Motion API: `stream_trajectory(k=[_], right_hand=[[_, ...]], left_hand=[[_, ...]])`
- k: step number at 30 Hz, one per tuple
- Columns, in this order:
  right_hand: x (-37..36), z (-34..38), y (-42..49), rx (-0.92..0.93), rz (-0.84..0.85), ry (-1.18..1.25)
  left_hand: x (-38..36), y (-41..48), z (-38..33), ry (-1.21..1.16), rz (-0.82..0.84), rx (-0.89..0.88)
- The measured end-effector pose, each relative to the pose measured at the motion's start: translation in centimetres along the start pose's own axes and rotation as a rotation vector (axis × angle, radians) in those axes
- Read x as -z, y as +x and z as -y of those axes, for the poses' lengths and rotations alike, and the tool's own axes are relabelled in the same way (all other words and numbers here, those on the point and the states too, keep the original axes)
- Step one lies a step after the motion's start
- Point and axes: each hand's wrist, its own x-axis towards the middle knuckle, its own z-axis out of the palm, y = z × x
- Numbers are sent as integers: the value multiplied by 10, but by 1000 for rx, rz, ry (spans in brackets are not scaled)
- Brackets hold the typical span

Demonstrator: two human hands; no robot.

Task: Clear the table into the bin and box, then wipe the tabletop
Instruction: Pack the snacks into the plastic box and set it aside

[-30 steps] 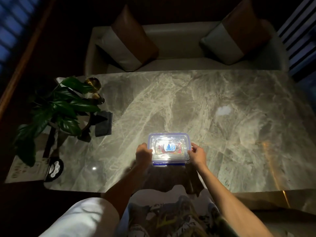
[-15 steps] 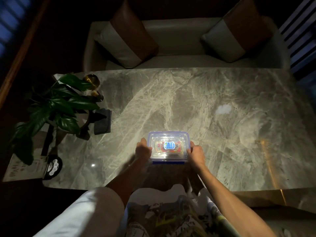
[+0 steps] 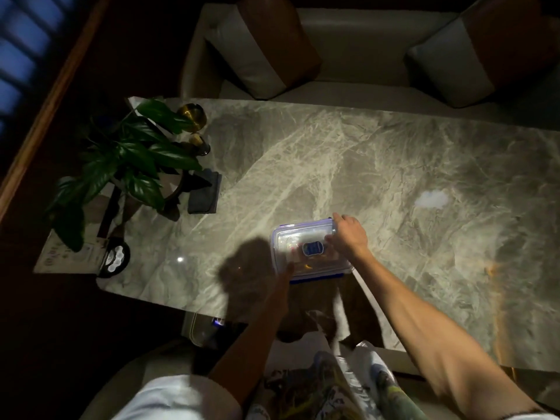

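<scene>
Head view: clear box [image 3: 306, 247] between right hand [image 3: 348, 234] gripping its far corner and shadowed left hand [image 3: 283, 275], grip unclear

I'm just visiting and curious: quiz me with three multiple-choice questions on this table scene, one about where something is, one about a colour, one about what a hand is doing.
1. Where does the folded dark cloth lie?
A. On the sofa cushions
B. On the marble table beside the potted plant
C. Inside the box

2. What colour is the trim on the clear plastic box?
A. Blue
B. Red
C. Green

3. What is the right hand doing?
A. Hanging off the table edge
B. Holding the cloth
C. Resting on the far right corner of the box lid

Answers: 1 B, the cloth sits on the tabletop just right of the plant's leaves. 2 A, blue edging runs around the lid and shows along the near side. 3 C, its fingers lie over that corner, while the left hand touches the near left edge.
</scene>
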Motion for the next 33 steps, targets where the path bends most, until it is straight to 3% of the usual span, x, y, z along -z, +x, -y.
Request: stream_trajectory(k=[6,11,14,16,18,21,24,27,33], right_hand=[[-2,7,9,-64,74,8],[-4,-5,-6,-222,23,130],[-11,-25,-26,-353,-1,321],[-21,-36,-41,-445,-6,441],[-32,-39,-53,-540,-37,515],[-49,-30,-67,-686,-117,615],[-56,-15,-72,-780,-143,703],[-59,-11,-74,-845,-110,741],[-65,-14,-80,-851,-137,797]], left_hand=[[-9,17,23,-148,-124,155],[-18,22,12,-339,-66,34],[-17,35,-9,-199,-86,-5],[-20,48,-23,13,-211,-37],[-29,55,-32,199,-321,-173],[-53,55,-39,436,-289,-340],[-65,59,-29,455,-273,-345],[-61,56,-9,357,-316,-177],[-65,52,-1,461,-400,-247]])
